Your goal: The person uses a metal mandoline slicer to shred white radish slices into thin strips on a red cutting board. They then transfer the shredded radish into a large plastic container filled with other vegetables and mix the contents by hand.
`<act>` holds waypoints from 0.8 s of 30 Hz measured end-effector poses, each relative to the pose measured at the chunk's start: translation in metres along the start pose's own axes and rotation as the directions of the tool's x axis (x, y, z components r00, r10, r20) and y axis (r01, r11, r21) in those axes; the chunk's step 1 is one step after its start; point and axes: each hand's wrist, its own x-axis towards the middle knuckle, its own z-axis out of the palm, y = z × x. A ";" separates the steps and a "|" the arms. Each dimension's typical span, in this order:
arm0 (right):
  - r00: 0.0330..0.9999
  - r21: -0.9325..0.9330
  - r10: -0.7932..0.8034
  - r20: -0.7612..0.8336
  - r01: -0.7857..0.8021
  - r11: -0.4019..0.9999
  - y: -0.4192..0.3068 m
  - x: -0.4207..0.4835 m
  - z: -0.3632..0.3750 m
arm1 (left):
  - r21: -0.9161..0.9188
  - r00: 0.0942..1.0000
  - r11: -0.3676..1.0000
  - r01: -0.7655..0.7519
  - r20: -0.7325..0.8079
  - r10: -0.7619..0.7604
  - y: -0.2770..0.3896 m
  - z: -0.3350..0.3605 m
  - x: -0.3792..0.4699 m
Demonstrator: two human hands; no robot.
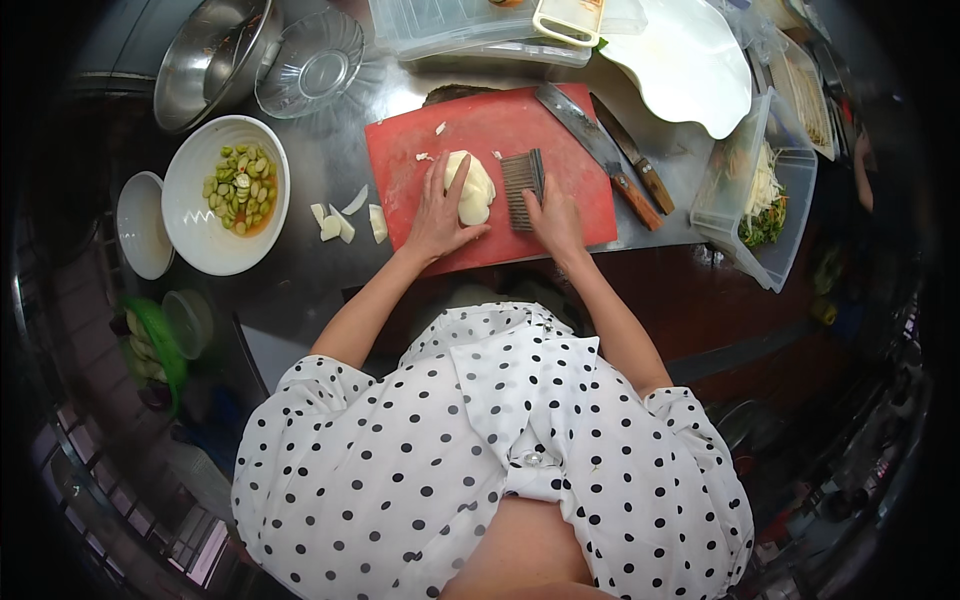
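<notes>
A pale peeled root vegetable [475,196] lies on a red cutting board [585,195]. My left hand [435,223] grips it from the left, fingers over its top and thumb at its near end. My right hand [559,221] holds a crinkle cutter [519,189] by its back edge. The cutter's corrugated blade is apart from the vegetable, just to its right. White scraps [440,128] dot the board. Several pale offcuts [341,223] lie on the metal table left of it. A cleaver [577,124] rests across the board's right side, beside a wooden-handled knife [630,150].
A white bowl [180,202] of green slices in liquid, a glass bowl [281,86] and a steel bowl [176,90] stand left. Plastic containers [435,34] and a white dish [690,60] sit behind. A clear bin [795,195] with shredded vegetables overhangs the right edge.
</notes>
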 end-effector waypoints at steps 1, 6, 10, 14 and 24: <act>1.000 -0.010 -0.010 0.006 0.010 1.000 -0.001 0.001 0.002 | -0.010 1.000 1.000 -0.008 -0.007 0.008 -0.006 0.004 0.000; 0.998 -0.068 -0.056 0.020 0.057 0.996 -0.003 0.003 0.010 | -0.118 0.993 0.988 -0.097 0.054 0.104 -0.024 0.003 0.015; 0.999 -0.078 -0.052 0.000 0.052 0.996 -0.005 0.007 0.008 | -0.166 0.999 0.985 -0.039 -0.010 0.038 -0.010 -0.005 0.015; 0.994 -0.170 -0.107 0.016 0.108 0.979 -0.022 0.016 0.010 | -0.395 0.954 0.914 0.090 -0.230 -0.193 -0.025 0.028 0.009; 0.953 -0.242 -0.288 0.089 0.301 0.922 -0.017 0.040 0.017 | -0.431 0.829 0.873 0.228 -0.385 -0.406 0.005 0.059 0.008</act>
